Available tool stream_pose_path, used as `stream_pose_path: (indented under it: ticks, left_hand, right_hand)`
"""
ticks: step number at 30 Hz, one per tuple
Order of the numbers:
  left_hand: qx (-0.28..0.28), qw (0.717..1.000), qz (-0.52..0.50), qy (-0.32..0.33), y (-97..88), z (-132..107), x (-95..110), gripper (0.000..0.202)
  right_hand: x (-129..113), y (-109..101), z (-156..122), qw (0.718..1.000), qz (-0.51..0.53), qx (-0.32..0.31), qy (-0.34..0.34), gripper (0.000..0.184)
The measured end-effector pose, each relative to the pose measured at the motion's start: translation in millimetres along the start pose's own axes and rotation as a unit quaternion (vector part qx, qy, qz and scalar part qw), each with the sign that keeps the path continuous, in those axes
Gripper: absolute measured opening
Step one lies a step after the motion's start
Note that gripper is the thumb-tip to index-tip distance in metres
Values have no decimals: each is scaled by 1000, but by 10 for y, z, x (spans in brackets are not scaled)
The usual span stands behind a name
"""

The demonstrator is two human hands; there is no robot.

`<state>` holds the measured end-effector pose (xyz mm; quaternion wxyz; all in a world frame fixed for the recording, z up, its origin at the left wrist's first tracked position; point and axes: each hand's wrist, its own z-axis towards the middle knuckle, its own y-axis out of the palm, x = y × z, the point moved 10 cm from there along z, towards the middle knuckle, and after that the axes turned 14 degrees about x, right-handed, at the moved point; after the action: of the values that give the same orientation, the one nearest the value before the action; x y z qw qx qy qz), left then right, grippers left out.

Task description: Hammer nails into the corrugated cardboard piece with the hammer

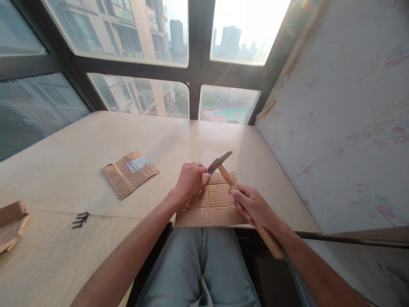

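Observation:
My right hand (251,204) is wrapped round the wooden handle of a hammer (243,200), whose dark metal head (220,161) points up and left above a perforated brown cardboard pad (214,204) at the table's near edge. My left hand (191,178) is closed in a pinch on the pad's left side, right under the hammer head. A small blue thing shows at its fingertips; what it grips is too small to name.
A second flattened cardboard envelope with a white label (129,172) lies to the left on the pale wooden table (96,140). Several dark nails (80,219) sit near the left front. Folded brown paper (11,224) is at the far left. A wall panel stands close on the right.

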<state>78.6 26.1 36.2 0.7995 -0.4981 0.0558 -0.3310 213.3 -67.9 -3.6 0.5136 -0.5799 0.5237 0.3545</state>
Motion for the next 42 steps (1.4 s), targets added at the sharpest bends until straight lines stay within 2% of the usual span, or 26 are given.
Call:
stream_pose_path:
  ticks: [5,8,15,18,23,31,35,37,38,40,42]
  left_hand:
    - [-35,999,-7,-10,88,29,-5,23]
    - [-38,999,-25,-16,101,38,-22,22]
    - [6,998,-39,-46,-132,77,-188,20]
    - [-22,997,-68,-41,-128,94,-222,21]
    - [-70,991,-112,-19,-2,128,-160,29]
    - [-37,979,-181,-90,56,113,-251,22]
    - [3,964,-212,-159,48,87,-367,15]
    - [14,930,-272,-247,102,59,-489,12]
    - [16,896,-321,-307,152,29,-561,12]
    - [21,793,-435,-425,277,-51,-671,10]
    - [19,683,-529,-503,387,-111,-701,9]
  right_hand:
    - [23,-8,18,1000,12,-3,2,34]
    - [24,-1,25,1000,21,-6,0,34]
    - [20,12,27,1000,27,-7,7,36]
    - [23,24,29,999,31,-9,14,35]
    - [14,18,38,999,35,-1,17,34]
    - [89,-8,57,997,68,5,48,32]
    - [105,-2,74,994,84,5,68,33]
    - [103,3,84,994,88,3,72,34]
    - [102,6,89,993,89,1,72,35]
    - [103,10,101,993,91,-2,69,35]
    - [112,10,111,993,94,-5,68,35]
